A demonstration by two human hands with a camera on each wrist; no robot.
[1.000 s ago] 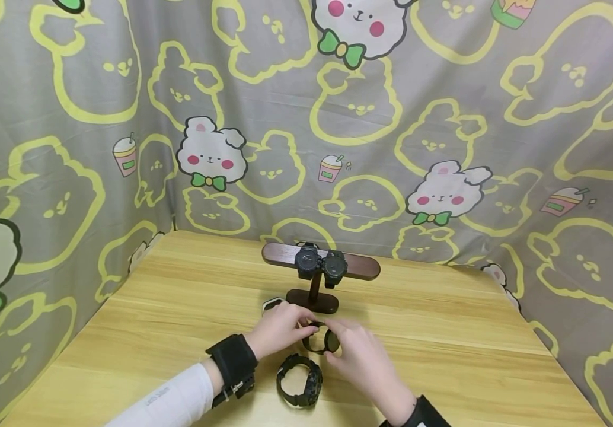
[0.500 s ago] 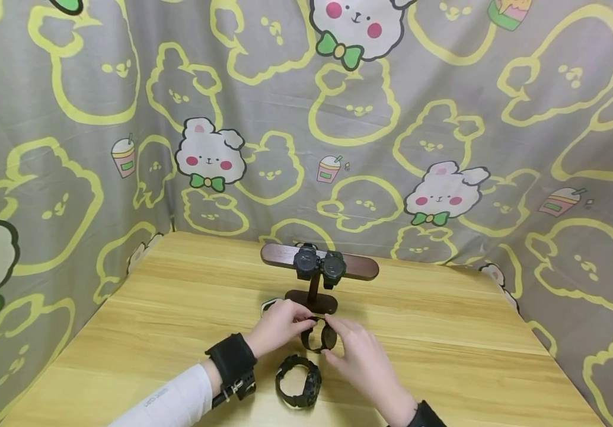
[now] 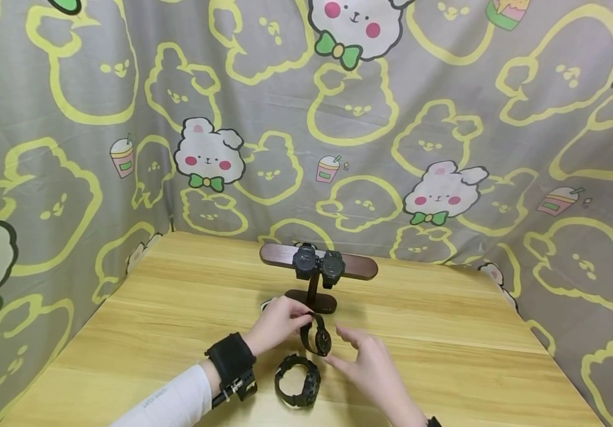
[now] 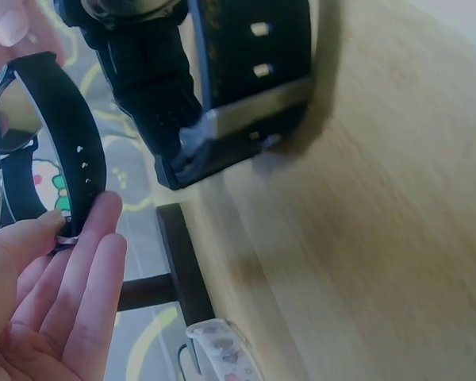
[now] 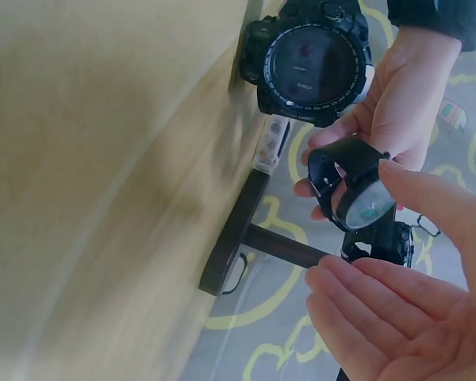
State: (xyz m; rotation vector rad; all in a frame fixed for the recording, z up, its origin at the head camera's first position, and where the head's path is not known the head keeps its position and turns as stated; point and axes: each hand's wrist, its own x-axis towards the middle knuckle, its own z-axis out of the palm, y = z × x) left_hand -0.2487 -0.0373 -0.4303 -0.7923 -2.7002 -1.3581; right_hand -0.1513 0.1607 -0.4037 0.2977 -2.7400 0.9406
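Where the wood-grain table (image 3: 445, 332) ends, grey cloth (image 3: 274, 107) printed with yellow outlines and white rabbits hangs at the back and both sides. Near the rear edge stands a dark wooden stand (image 3: 361, 268); its crossbar carries two black watches (image 3: 332, 267) side by side. A pale band (image 4: 224, 348) lies by the stand's base, partly hidden by the left hand (image 3: 280, 321) in the head view. That hand pinches the strap of a black watch (image 3: 323, 342), held in front of the stand. The right hand (image 3: 373, 363) has its fingers extended, thumb spread; whether the thumb touches the watch, cannot tell. A chunky black watch (image 3: 312, 384) rests on the table, nearer the person.

Versus 0.5 s ago: right-hand fingers now sit farther from the strap; held watch has turned, dial markings showing. Chunky watch and stand unchanged.
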